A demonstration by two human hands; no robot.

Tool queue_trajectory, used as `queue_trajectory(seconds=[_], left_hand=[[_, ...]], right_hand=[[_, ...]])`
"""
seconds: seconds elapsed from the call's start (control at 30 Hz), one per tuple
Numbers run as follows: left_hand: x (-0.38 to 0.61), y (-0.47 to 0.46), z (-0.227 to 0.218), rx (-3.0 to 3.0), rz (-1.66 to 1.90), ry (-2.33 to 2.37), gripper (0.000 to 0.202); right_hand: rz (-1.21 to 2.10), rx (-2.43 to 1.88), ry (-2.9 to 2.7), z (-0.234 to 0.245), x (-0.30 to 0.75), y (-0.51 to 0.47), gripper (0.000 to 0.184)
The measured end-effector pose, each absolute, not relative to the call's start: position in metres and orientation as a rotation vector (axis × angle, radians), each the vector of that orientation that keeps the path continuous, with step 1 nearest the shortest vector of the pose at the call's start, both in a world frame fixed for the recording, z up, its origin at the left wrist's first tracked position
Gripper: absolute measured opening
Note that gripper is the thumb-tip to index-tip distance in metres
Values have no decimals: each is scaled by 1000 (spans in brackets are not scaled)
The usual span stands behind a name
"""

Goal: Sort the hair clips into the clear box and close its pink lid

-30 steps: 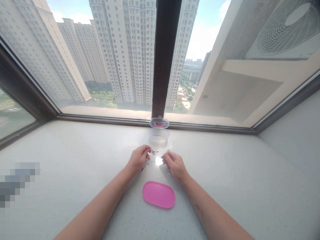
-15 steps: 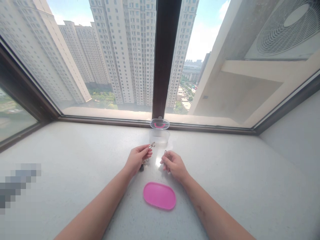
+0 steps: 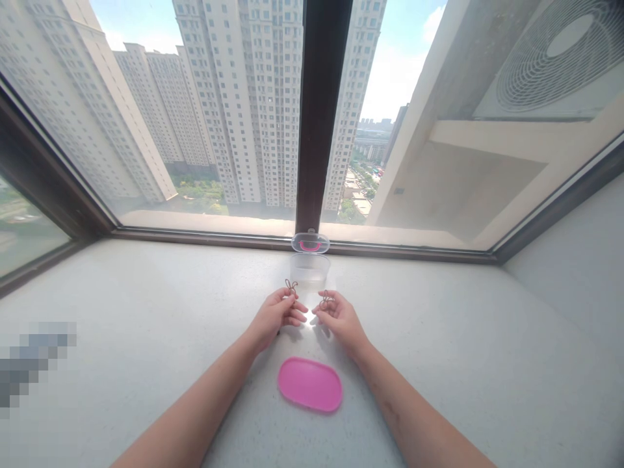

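Note:
My left hand pinches a small brown bow-shaped piece of thin cord or wire between thumb and forefinger, its loops pointing up. The other fingers stretch toward the right. Opposite it, my right hand holds a similar brown looped piece at its fingertips. A narrow gap separates the two hands. Just beyond them stands a clear plastic box, its lid with a pink handle tipped up at the back. Nearer to me lies a pink oval tray. My left hand mostly hides a small dark thing beside it.
The pale speckled sill carries all of this. Behind the box rise the window glass and a dark upright frame bar. A white wall bounds the right side, and a blurred patch lies at the left.
My left hand has turned a little, its free fingers now spread toward the right and its piece standing more upright. More of the right hand's piece shows. The dark thing is more covered.

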State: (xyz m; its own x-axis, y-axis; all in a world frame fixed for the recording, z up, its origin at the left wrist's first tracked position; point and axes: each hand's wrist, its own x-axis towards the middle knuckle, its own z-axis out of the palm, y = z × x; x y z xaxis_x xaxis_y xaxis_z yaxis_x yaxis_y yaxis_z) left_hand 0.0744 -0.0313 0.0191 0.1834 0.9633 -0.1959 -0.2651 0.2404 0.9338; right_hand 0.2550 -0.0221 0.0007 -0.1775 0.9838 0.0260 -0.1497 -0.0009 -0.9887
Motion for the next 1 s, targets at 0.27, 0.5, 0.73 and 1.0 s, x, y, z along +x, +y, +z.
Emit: queue_trajectory(seconds=[0.27, 0.5, 0.73, 1.0], left_hand=[[93, -43, 16, 1128, 997, 1024, 21], [90, -34, 8, 1224, 1050, 1047, 22], [83, -31, 15, 1163, 1056, 1037, 26], [78, -27, 11, 1156, 1002, 1012, 19]], right_hand=[[1424, -1086, -1228, 4, 259, -20, 31], [1471, -1063, -1253, 3, 259, -20, 36], [1568, -1000, -1226, 1, 259, -22, 34], [1637, -995, -1193, 5, 258, -22, 36]])
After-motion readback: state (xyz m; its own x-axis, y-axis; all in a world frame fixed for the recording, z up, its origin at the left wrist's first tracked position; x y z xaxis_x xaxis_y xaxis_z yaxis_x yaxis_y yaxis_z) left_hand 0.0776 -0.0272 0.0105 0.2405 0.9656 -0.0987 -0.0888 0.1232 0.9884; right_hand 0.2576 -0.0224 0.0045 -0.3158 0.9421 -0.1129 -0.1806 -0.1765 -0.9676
